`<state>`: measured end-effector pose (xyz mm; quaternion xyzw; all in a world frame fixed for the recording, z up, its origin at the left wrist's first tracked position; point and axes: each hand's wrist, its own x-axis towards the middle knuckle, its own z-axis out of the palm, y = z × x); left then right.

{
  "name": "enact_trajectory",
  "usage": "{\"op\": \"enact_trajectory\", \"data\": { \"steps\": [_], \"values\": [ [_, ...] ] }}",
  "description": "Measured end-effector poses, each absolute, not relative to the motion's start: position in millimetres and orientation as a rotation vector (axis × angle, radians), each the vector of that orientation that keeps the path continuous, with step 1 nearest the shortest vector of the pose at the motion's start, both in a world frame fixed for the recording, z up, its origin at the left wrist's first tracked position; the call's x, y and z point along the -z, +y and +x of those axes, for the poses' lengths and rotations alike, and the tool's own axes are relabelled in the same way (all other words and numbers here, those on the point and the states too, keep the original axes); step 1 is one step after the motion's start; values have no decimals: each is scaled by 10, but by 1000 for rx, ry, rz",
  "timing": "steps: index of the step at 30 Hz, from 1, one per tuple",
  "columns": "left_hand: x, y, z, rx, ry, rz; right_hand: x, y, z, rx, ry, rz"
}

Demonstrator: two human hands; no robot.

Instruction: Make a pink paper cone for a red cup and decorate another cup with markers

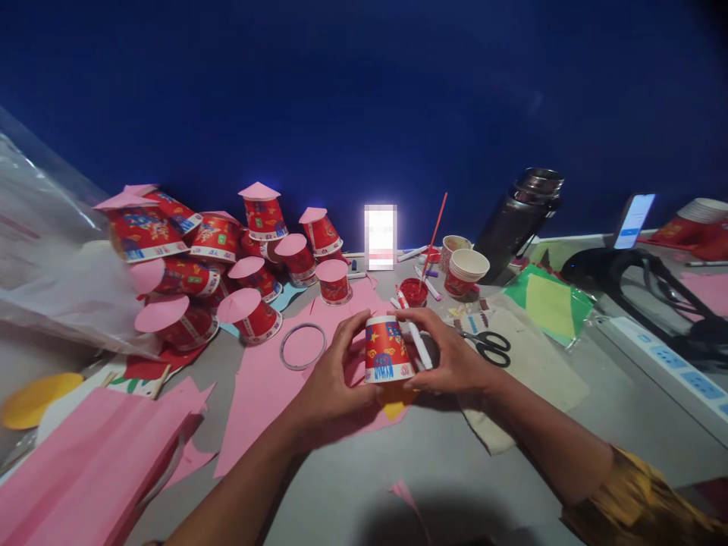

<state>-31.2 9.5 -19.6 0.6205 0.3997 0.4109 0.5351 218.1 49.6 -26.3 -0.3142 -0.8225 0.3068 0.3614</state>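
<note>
A red paper cup [388, 353] with blue and gold print is held upside down above the table, its white rim downward. My left hand [346, 364] grips its left side, thumb low and fingers near the top. My right hand [449, 353] grips the right side, thumb at the rim. A white marker [419, 345] lies between the cup and my right palm. Pink paper [255, 402] is spread beneath and to the left, with a yellow piece [395, 402] just below the cup. A grey ring [303, 346] rests on the pink paper.
Several red cups with pink cone tops [250, 315] stand and lie at the left. Scissors [492, 349] lie on a beige cloth [535, 371] at right. Behind are stacked cups [467, 271], a dark flask [517, 220], a lit phone [381, 236] and a power strip [671, 364].
</note>
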Motion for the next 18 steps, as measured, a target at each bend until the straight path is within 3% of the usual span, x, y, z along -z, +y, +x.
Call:
{"op": "enact_trajectory", "data": {
  "steps": [18],
  "values": [
    [163, 125, -316, -889, 1127, 1924, 279, 507, 2166, -449, -2278, -690]
  ]
}}
